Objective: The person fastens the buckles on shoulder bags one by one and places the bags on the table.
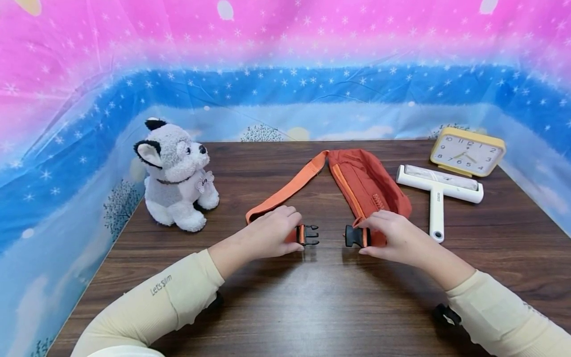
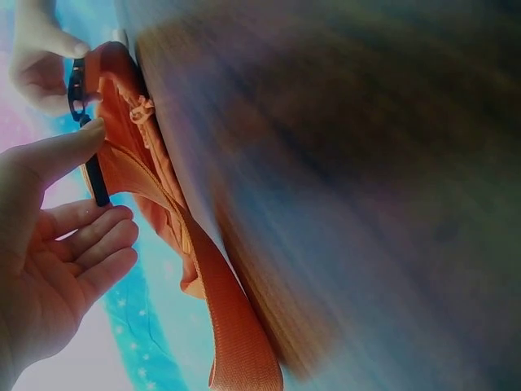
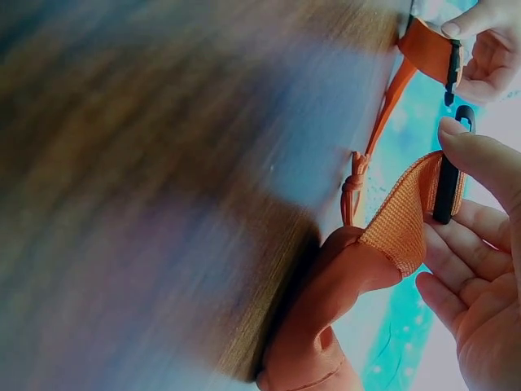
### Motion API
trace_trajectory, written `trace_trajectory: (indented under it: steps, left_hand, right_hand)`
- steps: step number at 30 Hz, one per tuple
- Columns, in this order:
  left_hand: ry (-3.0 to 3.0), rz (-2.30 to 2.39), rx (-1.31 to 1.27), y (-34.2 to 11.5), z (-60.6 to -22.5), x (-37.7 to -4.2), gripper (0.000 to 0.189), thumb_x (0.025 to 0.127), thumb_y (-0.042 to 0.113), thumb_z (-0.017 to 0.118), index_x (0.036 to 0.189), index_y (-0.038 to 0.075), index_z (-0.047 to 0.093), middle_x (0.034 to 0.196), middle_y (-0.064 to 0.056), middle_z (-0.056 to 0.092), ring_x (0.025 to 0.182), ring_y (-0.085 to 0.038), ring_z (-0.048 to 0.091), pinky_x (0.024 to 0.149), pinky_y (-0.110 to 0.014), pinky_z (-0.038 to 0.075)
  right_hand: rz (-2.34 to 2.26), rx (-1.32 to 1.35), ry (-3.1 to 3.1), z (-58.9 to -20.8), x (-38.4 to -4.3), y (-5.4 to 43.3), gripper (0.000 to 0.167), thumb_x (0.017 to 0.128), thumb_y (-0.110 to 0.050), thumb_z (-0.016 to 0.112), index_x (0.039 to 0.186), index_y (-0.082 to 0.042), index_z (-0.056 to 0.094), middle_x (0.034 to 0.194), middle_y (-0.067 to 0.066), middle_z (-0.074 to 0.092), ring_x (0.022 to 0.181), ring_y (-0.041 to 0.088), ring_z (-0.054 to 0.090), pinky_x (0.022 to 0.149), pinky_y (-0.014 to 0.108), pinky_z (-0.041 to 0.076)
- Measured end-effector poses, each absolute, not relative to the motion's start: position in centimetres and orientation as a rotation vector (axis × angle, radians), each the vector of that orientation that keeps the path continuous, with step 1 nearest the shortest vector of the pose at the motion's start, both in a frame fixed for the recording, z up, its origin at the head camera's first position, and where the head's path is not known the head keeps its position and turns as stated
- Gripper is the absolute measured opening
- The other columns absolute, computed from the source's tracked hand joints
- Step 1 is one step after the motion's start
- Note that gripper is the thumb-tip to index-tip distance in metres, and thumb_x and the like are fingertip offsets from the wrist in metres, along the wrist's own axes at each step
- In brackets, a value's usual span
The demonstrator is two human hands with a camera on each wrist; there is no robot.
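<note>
An orange-red waist bag lies on the table, its orange strap looping out to the left. My left hand pinches the pronged black buckle half at the strap's end, thumb on one edge and fingertips on the other. In my right hand is the black socket half of the buckle, pinched the same way by the webbing at the bag's end. The two halves face each other with a gap between them. In the right wrist view the bag's webbing bends up to the socket.
A grey and white plush dog sits at the left of the table. To the right lie a white T-shaped lint roller and, behind it, a yellow-framed clock. A patterned cloth hangs around the table's back and sides.
</note>
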State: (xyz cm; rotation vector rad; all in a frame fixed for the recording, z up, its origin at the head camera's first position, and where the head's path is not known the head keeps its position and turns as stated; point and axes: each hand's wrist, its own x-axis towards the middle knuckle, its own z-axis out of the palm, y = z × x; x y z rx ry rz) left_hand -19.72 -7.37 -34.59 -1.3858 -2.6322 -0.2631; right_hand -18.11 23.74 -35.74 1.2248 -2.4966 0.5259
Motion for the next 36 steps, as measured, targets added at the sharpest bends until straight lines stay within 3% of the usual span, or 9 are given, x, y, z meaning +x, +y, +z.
trace_trajectory:
  steps: [36]
  left_hand:
    - [-2.615, -0.266, -1.405, -6.58, -34.36, -19.45, 0.039, 0.08, 0.035, 0.075, 0.098, 0.006, 0.056, 0.09, -0.002, 0.052, 0.081, -0.016, 0.047, 0.071, -0.029, 0.042]
  right_hand:
    - [0.568, 1.25, -2.47, -35.73, -18.04, 22.99, 0.042, 0.068, -0.027, 0.084, 0.101, -0.009, 0.067, 0.093, -0.004, 0.062, 0.085, 0.011, 0.056, 0.071, 0.032, 0.048]
